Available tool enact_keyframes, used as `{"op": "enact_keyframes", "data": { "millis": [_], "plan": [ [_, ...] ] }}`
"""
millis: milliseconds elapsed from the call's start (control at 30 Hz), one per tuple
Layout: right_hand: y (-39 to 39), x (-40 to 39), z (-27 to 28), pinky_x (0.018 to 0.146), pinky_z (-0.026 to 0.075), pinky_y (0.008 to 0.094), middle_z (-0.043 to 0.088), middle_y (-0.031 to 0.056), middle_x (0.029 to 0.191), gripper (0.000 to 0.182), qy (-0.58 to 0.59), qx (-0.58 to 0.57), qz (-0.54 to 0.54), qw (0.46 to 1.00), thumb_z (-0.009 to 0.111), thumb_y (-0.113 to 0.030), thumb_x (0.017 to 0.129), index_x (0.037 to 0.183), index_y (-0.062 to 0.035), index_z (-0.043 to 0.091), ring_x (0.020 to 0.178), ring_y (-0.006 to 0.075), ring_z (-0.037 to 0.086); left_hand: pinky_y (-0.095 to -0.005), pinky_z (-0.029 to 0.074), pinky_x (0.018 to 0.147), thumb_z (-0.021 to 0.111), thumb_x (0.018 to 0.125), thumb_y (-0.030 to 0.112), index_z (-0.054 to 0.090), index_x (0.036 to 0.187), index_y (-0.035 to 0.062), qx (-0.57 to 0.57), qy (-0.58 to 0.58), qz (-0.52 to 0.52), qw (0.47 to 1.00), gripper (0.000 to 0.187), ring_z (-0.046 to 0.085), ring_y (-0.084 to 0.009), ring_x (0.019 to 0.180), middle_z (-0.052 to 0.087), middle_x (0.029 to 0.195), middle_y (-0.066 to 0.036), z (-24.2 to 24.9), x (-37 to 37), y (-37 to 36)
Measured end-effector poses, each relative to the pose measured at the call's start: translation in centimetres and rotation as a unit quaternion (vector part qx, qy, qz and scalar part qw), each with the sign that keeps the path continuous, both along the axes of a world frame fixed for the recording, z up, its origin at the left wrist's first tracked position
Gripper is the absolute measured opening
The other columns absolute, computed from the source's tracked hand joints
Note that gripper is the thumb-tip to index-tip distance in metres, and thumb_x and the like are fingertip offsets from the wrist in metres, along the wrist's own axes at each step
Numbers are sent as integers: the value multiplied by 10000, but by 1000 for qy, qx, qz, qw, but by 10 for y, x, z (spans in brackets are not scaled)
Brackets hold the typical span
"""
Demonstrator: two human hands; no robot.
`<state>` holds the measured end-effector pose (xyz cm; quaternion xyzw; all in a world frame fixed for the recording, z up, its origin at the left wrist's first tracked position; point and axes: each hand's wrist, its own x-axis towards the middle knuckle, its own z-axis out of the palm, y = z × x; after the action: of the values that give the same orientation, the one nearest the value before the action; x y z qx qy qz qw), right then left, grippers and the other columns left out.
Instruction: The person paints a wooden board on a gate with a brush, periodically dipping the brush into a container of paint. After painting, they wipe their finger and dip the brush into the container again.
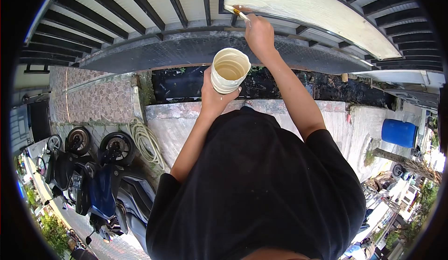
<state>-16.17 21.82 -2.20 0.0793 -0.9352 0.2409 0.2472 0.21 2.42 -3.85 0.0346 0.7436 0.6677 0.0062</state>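
My left hand (215,97) is wrapped round a cream-coloured plastic cup (227,83), held upright at chest height. Pale paint (228,72) lies inside it, and streaks coat its wall. Up and to the right, my right hand (260,35) grips a paintbrush (241,14) by its light handle. The bristles touch or nearly touch the lower left corner of a cream board (308,8) with a wood-grain surface, set in a dark metal frame. A brownish patch shows on the board by the brush tip.
Dark metal bars (130,3) flank the board. Below runs a dark ditch (186,88) with a concrete edge (175,110). Parked motorcycles (100,190) and a coiled hose (145,141) are at left; a blue barrel (399,133) lies at right.
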Motion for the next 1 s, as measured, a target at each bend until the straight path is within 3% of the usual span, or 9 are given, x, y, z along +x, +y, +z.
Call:
{"op": "enact_keyframes", "data": {
  "millis": [1000],
  "plan": [
    [7,14,3,684,559,550,686,269,830,113,9,21,-18,1000,688,-32,917,994,49,704,749,459,692,-400,531,1059,951,730,153,436,1451,-1,-11,4,9,1000,899,677,-262,1236,685,1304,-177,1,1,0]
  ]
}}
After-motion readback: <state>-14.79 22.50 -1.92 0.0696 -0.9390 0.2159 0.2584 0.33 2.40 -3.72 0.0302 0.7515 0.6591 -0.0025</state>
